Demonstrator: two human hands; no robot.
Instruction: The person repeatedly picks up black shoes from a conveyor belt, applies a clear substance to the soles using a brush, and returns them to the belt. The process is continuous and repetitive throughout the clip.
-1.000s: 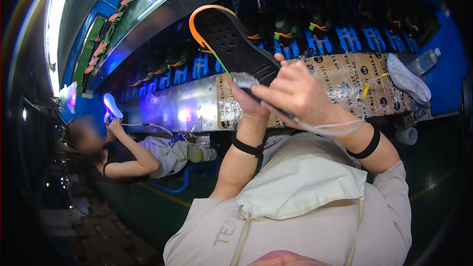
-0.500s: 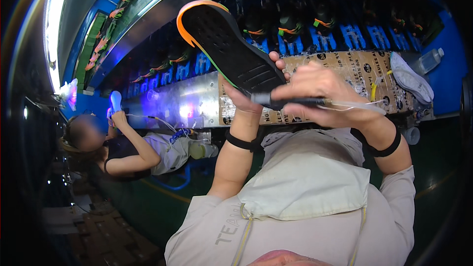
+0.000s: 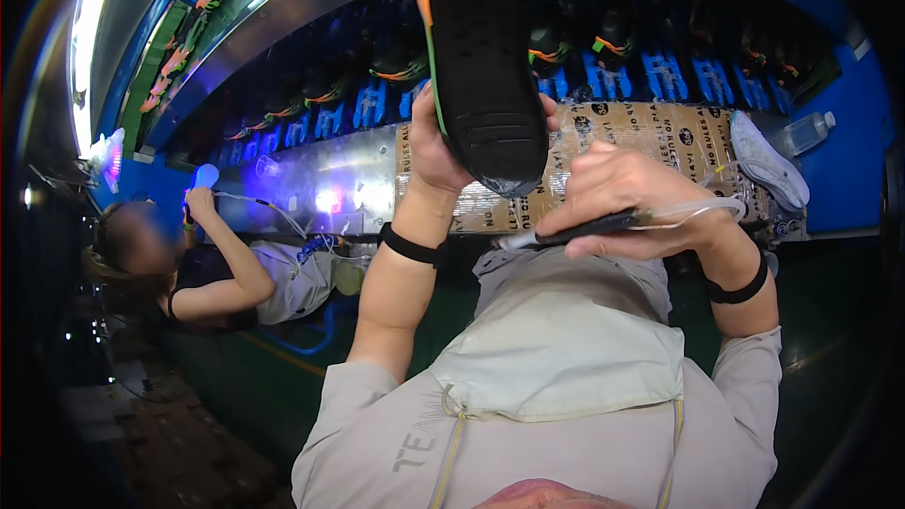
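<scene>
My left hand (image 3: 436, 146) grips a black shoe sole (image 3: 485, 66) with an orange and green rim, its fingers wrapped round the edges. The sole stands nearly upright in view, and its far end is cut off by the top of the picture. A greyish sheen shows on the sole's near end. In my right hand (image 3: 636, 190) lies a dark-handled brush (image 3: 603, 226) with a pale tip and a clear tube running back past the wrist. The brush tip is apart from the sole, just below and to the right of its near end.
A cardboard-covered bench (image 3: 650, 146) runs in front of me, with a grey-white sole (image 3: 768, 165) and a clear bottle (image 3: 809, 132) at its right. Behind it, shoes stand near blue holders (image 3: 665, 75). At left a co-worker (image 3: 212, 264) holds a bluish sole.
The sole has turned more upright and moved up and right. My right hand has drawn the brush off the sole, slightly downward. The whole view has shifted a little.
</scene>
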